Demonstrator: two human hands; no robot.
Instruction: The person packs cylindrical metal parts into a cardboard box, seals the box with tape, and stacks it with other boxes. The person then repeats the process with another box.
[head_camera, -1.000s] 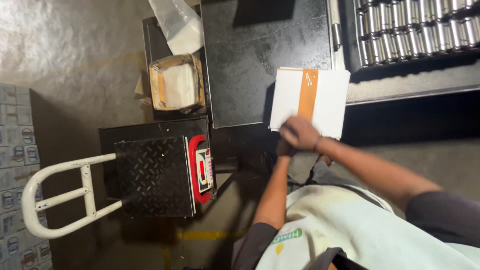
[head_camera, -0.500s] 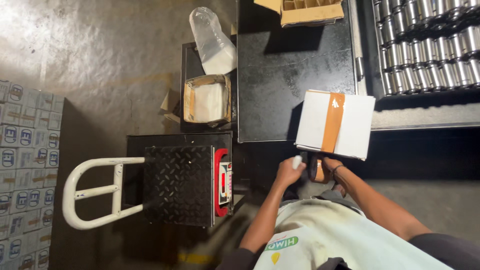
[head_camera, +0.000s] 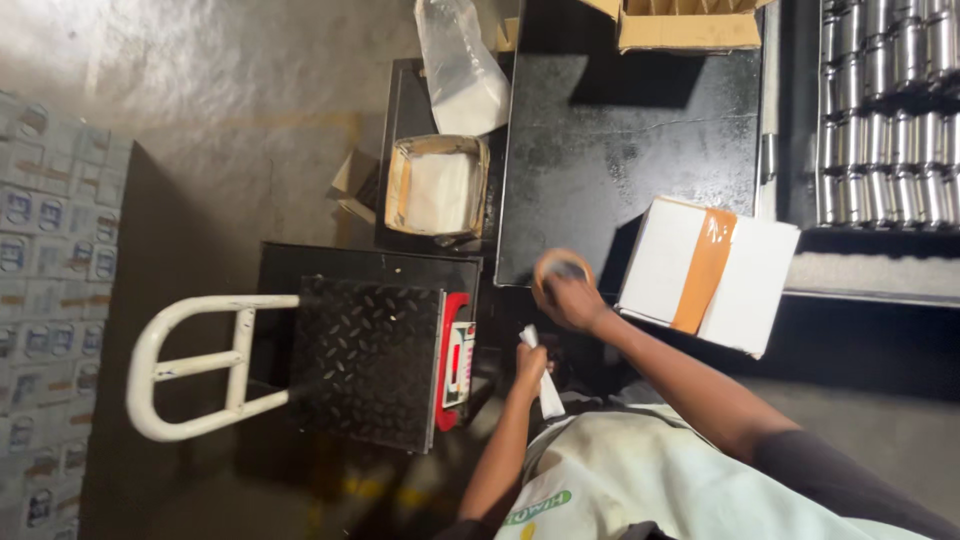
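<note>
Head view: your right hand grips a roll of brown tape at the black table's near edge, beside the taped white box; your left hand clasps a small white piece near the platform scale.

Open cardboard box cut off by top edge. Roller rack runs out at right edge. Tape roll half hidden under right hand. White thing in left hand too blurred to name. Scale display unreadable.
</note>
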